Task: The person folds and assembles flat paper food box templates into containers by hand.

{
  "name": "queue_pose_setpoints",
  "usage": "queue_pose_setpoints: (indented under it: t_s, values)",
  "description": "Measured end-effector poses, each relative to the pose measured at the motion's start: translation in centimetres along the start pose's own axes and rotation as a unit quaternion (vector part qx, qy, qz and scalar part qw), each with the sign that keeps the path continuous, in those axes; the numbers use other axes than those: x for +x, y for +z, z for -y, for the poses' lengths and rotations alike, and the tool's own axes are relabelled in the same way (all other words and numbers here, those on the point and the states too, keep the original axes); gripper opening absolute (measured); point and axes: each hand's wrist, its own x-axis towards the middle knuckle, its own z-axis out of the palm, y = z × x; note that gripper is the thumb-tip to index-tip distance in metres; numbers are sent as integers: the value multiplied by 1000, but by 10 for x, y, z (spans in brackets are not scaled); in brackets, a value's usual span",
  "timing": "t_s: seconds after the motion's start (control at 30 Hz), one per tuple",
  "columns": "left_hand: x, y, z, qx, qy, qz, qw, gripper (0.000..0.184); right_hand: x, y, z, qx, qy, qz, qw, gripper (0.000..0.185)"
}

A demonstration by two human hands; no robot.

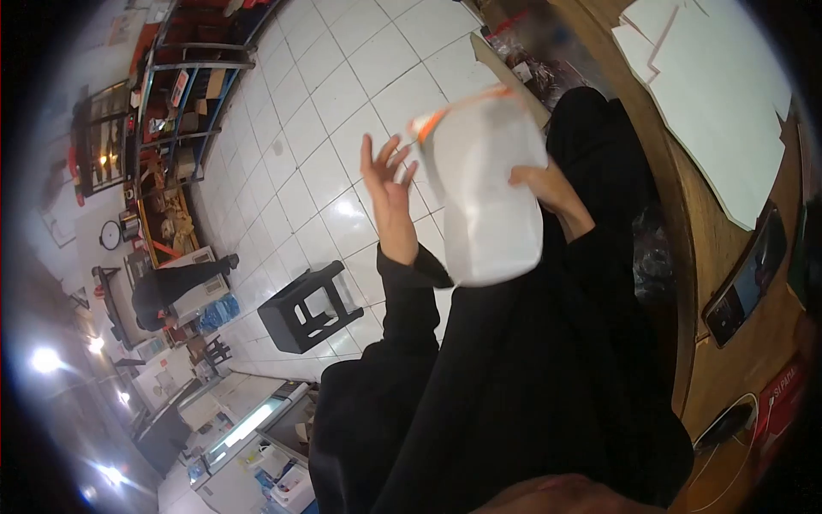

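Note:
My right hand (548, 190) grips the right side of a white, shiny plastic packet (488, 184) with a blurred orange strip along its upper edge. The thumb lies on the front of it, and the other fingers are hidden behind. The packet is held over my lap, in front of my black clothing (522, 368). To the left of the packet, my left hand (392, 201) is raised with its fingers spread and nothing in it. A narrow gap separates its fingertips from the packet. What the packet contains cannot be made out.
At right, a wooden table (685, 283) bears white sheets (711, 94), a phone (747, 278) and a dark object with a cable (726, 428). A black stool (312, 307) stands on the tiled floor (342, 111). A person (163, 287) bends near shelves (188, 94) farther off.

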Motion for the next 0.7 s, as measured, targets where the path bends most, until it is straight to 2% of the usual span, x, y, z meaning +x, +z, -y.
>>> queue_pose_setpoints:
  t_s: [0.03, 0.07, 0.1, 0.13, 0.17, 0.2, 0.23, 0.27, 0.33, 0.37, 0.4, 0.43, 0.47, 0.5, 0.53, 0.6, 0.63, 0.67, 0.7]
  values:
    - [6, 0, 0, -129, -66, -12, 989, 42, -3, 5, -2, -3, -2, 5, 1000, 74]
    - [8, 0, 0, -130, -62, -14, 989, 42, -7, 9, -7, -60, -36, 53, 996, 77]
    - [9, 4, 2, -43, -35, 2, 998, 42, -11, 12, -8, -118, -71, 98, 986, 80]
    - [9, 7, 3, 44, -9, 18, 999, 43, -19, 15, -1, -121, -73, 96, 985, 80]
    - [6, 6, 6, -3, -48, 15, 999, 34, -28, 16, 9, -51, -173, 115, 977, 86]
    - [4, 10, 8, -8, -48, 18, 999, 34, -36, 18, 19, 19, -270, 132, 954, 95]
    - [1, 15, 11, 61, -38, 6, 997, 31, -40, 17, 24, 68, -259, 110, 957, 108]
    - [-3, 22, 13, 129, -28, -8, 991, 28, -45, 15, 31, 64, -260, 108, 958, 108]
    - [-12, 40, 7, 139, -22, 13, 990, 21, -54, 11, 48, 152, -254, 178, 938, 114]
    - [-17, 48, 6, 135, 14, 15, 991, 21, -62, 22, 52, 170, -271, 105, 942, 91]
    - [-19, 54, 3, 131, 50, 16, 990, 21, -65, 18, 52, 166, -270, 103, 943, 91]
    - [-19, 56, 1, 127, 49, 16, 991, 21, -67, 14, 51, 16, -267, -1, 964, 74]
    - [-19, 55, -2, 173, 48, 47, 983, 23, -68, 12, 50, -133, -255, -105, 952, 65]
    - [-17, 56, -5, 218, 48, 78, 972, 26, -65, 17, 46, -277, -350, -221, 867, 44]
    - [-16, 59, -9, 217, 49, 76, 972, 26, -64, 18, 47, -279, -351, -220, 866, 44]
    - [-14, 64, -15, 224, 113, 73, 965, 31, -64, 22, 52, -322, -331, -263, 847, 22]
    - [-11, 63, -12, 225, 114, 71, 965, 31, -63, 23, 53, -291, -373, -258, 842, 16]
    - [-6, 62, -4, 214, 118, 32, 969, 32, -66, 26, 56, -291, -374, -257, 842, 16]
    - [-1, 62, -2, 201, 123, -7, 972, 33, -70, 30, 61, -224, -318, -215, 896, 16]
